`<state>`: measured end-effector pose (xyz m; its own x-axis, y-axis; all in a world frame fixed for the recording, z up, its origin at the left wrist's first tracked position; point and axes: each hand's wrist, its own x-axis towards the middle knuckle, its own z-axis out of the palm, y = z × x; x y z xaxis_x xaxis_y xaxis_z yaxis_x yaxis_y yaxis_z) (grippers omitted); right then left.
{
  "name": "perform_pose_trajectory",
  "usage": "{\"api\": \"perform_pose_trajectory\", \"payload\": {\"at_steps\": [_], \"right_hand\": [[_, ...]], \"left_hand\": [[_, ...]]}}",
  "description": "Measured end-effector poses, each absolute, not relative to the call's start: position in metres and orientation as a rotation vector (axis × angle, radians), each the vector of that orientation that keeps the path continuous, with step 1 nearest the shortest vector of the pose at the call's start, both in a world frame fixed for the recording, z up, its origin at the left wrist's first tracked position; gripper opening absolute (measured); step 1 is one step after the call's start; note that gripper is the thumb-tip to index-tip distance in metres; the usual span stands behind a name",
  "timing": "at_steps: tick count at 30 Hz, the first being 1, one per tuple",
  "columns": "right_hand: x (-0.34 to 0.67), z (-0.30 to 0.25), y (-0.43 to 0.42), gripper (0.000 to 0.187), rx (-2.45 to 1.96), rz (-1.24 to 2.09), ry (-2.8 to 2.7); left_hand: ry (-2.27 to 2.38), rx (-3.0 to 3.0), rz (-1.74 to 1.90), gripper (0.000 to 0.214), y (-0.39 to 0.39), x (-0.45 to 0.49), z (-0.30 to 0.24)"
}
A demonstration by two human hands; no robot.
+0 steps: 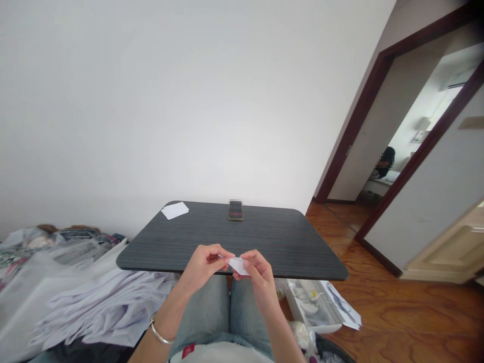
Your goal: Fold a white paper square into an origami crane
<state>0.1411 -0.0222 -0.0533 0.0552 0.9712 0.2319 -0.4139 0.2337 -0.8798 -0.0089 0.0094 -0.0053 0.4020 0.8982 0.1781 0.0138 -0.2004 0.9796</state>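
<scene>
We see a small piece of white paper (236, 264), plain on the face turned toward us, with straight, slanting edges that look folded; its ends go under fingertips, so we cannot make out the whole outline. It is held at the near edge of the worktop (280, 237), about midway between the two near corners. Our left hand (206, 264) pinches its left end between thumb and forefinger, and our right hand (259, 272) is clamped on its right end, the paper showing in the space between them. Some white sheets (175, 210) lie by the far left corner, slightly fanned, and a phone (235, 210) is near the middle of the far edge, its screen too blurred for us to read. A silver bangle (161, 334) circles our left wrist. At our waist, a red label (188, 350) bears pale marks too small to read. Past the left edge lies crumpled white cloth (113, 307); below the near right corner sits an open white box (314, 308).
</scene>
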Motion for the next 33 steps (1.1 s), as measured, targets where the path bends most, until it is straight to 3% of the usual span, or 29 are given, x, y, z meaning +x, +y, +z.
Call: {"api": "perform_pose_trajectory", "payload": {"at_steps": [3,7,13,33], "right_hand": [[0.139,-0.052,-0.024,0.026,-0.74,1.168,-1.064],[0.139,-0.052,-0.025,0.017,-0.773,1.118,-1.069],[0.14,-0.051,-0.027,0.016,-0.773,1.086,-1.052],[0.137,-0.054,-0.026,0.013,-0.603,1.164,-1.035]], "left_hand": [[0.828,1.558,0.981,0.01,0.008,-0.008,-0.002],[0.784,1.487,0.915,0.011,0.007,-0.008,-0.001],[0.764,1.362,0.83,0.018,0.007,-0.014,-0.002],[0.835,1.302,0.871,0.016,0.007,-0.017,0.004]]}}
